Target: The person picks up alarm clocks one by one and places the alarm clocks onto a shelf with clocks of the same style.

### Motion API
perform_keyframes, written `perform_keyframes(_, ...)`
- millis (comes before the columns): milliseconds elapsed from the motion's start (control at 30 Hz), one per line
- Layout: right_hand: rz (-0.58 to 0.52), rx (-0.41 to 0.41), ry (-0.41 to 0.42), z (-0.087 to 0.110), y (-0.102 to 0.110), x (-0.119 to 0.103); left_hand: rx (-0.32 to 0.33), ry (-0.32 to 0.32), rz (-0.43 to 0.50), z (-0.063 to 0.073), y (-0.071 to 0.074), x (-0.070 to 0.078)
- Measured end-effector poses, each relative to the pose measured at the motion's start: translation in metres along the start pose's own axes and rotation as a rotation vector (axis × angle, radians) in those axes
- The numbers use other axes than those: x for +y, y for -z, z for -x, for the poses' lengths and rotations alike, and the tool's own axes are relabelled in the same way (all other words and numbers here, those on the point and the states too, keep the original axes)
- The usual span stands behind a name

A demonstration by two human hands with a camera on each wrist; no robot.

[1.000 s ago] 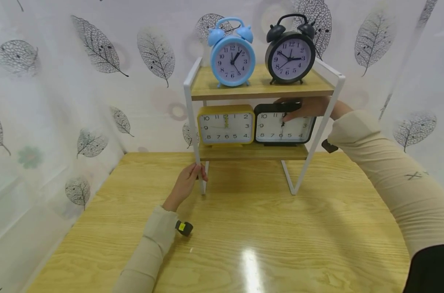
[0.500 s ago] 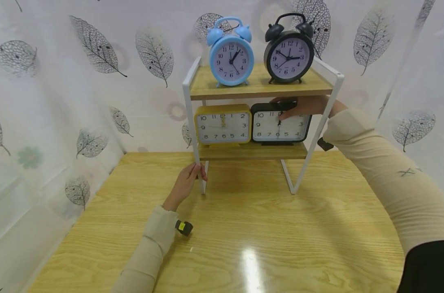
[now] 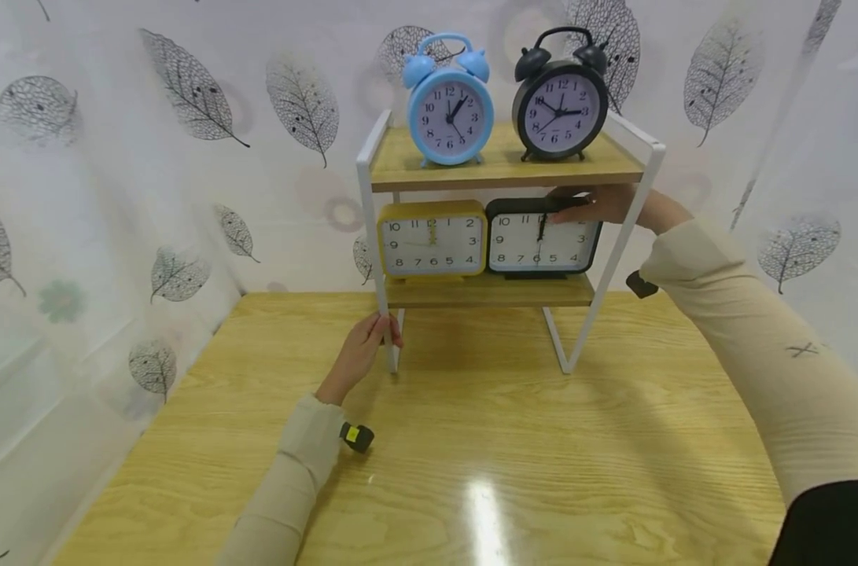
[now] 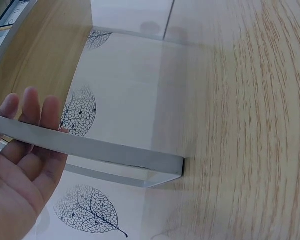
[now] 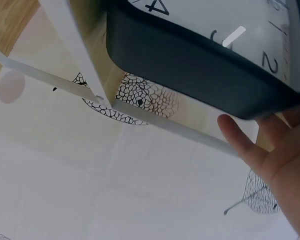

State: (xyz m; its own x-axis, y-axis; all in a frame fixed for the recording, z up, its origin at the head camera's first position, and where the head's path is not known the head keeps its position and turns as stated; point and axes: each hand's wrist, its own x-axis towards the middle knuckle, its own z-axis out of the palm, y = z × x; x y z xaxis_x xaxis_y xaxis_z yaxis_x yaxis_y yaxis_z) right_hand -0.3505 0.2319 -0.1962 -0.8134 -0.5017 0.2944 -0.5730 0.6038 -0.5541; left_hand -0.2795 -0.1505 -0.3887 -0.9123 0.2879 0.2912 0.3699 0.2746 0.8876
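A two-tier shelf (image 3: 485, 292) with white metal legs and wood boards stands on the table. My left hand (image 3: 360, 350) grips its front left leg (image 4: 115, 153) low down, fingers curled round the bar. On the lower board, a yellow rectangular clock (image 3: 432, 206) stands upright beside a black rectangular clock (image 3: 517, 250). My right hand (image 3: 613, 206) reaches in past the right leg and holds the black clock by its top edge, thumb at the front, other fingers partly hidden behind. In the right wrist view the little finger (image 5: 235, 134) sticks out from the clock's dark casing.
On the upper board stand a light blue twin-bell alarm clock (image 3: 451, 118) and a black twin-bell alarm clock (image 3: 561, 110). The wood-grain table (image 3: 471, 440) spreads out in front. A leaf-patterned curtain (image 3: 216, 189) hangs close behind the shelf.
The black and yellow rectangular clocks have shifted slightly left on the lower board. My right hand has slid a little right and up along the black clock's top. The left hand stays put.
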Motion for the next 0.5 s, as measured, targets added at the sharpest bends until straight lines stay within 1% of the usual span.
perform_keyframes(33, -0.043, 0.02, 0.023, 0.005, 0.001, 0.003, -0.005, 0.001, -0.008, 0.0, 0.0, 0.0)
perform_keyframes(67, -0.06, 0.038, 0.044, 0.009, 0.003, 0.007, -0.003, 0.009, -0.011, -0.001, 0.0, 0.0)
perform_keyframes(133, -0.093, 0.057, 0.022, 0.02, 0.007, 0.013, -0.006, 0.01, -0.028, -0.002, 0.001, 0.0)
perform_keyframes(167, -0.088, 0.075, -0.015, 0.026, 0.008, 0.016, -0.003, 0.012, -0.04, -0.001, 0.002, 0.0)
perform_keyframes(200, -0.063, 0.097, -0.056, 0.032, 0.009, 0.018, 0.007, 0.013, -0.06, 0.0, 0.003, 0.0)
perform_keyframes(267, 0.008, 0.145, -0.112, 0.045, 0.009, 0.022, 0.04, 0.01, -0.098, 0.003, 0.004, -0.001)
perform_keyframes(300, 0.041, 0.178, -0.146, 0.053, 0.009, 0.022, 0.065, 0.004, -0.12, 0.005, 0.005, 0.0)
perform_keyframes(367, 0.093, 0.263, -0.162, 0.069, 0.004, 0.021, 0.138, -0.011, -0.152, 0.009, 0.006, 0.001)
perform_keyframes(433, 0.117, 0.356, -0.154, 0.087, -0.005, 0.015, 0.228, -0.054, -0.203, 0.014, 0.006, 0.004)
perform_keyframes(500, 0.137, 0.457, -0.145, 0.104, -0.018, 0.005, 0.328, -0.095, -0.274, 0.021, 0.003, 0.01)
